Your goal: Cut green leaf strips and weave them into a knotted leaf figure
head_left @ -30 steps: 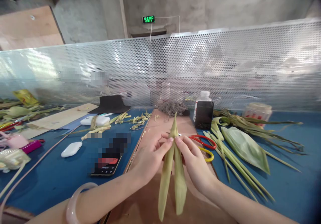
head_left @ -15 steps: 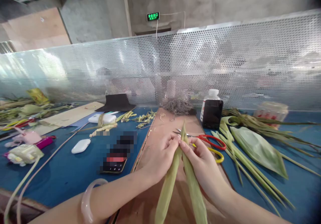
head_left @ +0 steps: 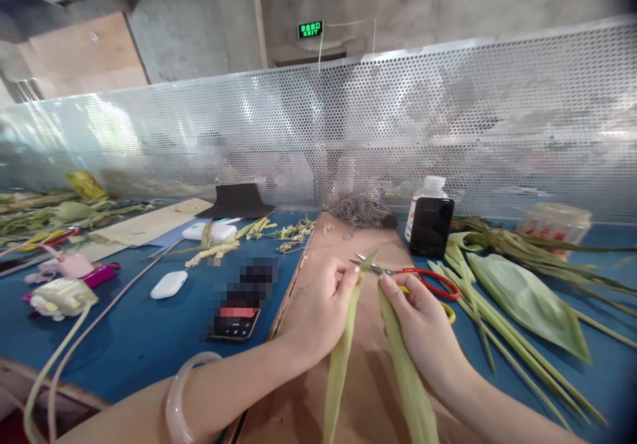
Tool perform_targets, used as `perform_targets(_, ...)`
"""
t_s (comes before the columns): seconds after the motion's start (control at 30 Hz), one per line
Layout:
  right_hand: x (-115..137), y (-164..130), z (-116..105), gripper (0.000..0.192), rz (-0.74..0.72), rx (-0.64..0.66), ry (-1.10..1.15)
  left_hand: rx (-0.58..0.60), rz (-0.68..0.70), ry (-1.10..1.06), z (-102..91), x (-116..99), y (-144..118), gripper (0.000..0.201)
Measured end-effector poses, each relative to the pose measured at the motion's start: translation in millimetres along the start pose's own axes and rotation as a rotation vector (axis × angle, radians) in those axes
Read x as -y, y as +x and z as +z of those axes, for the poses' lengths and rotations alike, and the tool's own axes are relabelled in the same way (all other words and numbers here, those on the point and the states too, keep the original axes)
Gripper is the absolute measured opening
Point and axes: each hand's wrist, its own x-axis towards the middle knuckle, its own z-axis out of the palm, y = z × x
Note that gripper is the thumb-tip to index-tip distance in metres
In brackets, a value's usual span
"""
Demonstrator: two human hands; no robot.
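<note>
My left hand (head_left: 323, 314) pinches a narrow pale-green husk strip (head_left: 341, 374) near its pointed top; the tip sticks out above the fingers. In my right hand (head_left: 423, 321) is a wider husk strip (head_left: 411, 387), gripped at its upper end between thumb and fingers. Both strips hang down toward me over the brown board (head_left: 298, 364), with a gap between them. Just behind the hands lie scissors with red handles (head_left: 438, 283), partly covered by my right hand. Something with a yellow loop (head_left: 449, 312) shows beside that hand.
Right of the board lie a broad green leaf (head_left: 530, 304) and long stalks (head_left: 517, 351). A white-capped bottle (head_left: 434, 185) stands behind a black phone (head_left: 432, 228). On the left are a lit phone (head_left: 236, 314), a white case (head_left: 169, 285) and cables (head_left: 117, 298). A perforated metal screen (head_left: 279, 125) rises behind.
The fingertips, close together before, have moved apart, and the two strips have separated at the top. The right strip has shifted right. The view has turned slightly left.
</note>
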Motion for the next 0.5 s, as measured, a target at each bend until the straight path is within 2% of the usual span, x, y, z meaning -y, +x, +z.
perform_targets(0.2, 0.4, 2.2, -3.0, 0.033, -0.011, 0.048, 0.049, 0.214, -0.218, -0.327, -1.0, -4.4, 2.5, 0.03)
perform_targets(0.27, 2.3, 0.2, -2.2, 0.032, 0.008, 0.055, 0.09, 0.252, -0.237, -0.383, -1.1, -5.4, 1.4, 0.03)
perform_targets(0.43, 3.3, 0.5, -2.2, 0.031, 0.161, 0.116, 0.289, 0.354, -0.232, -0.398, -3.0, -4.8, -1.0, 0.026)
perform_targets(0.5, 2.3, 3.0, -2.7, 0.031, 0.152, 0.13, 0.325, 0.396, -0.235, -0.395, -3.5, -6.0, -1.2, 0.026)
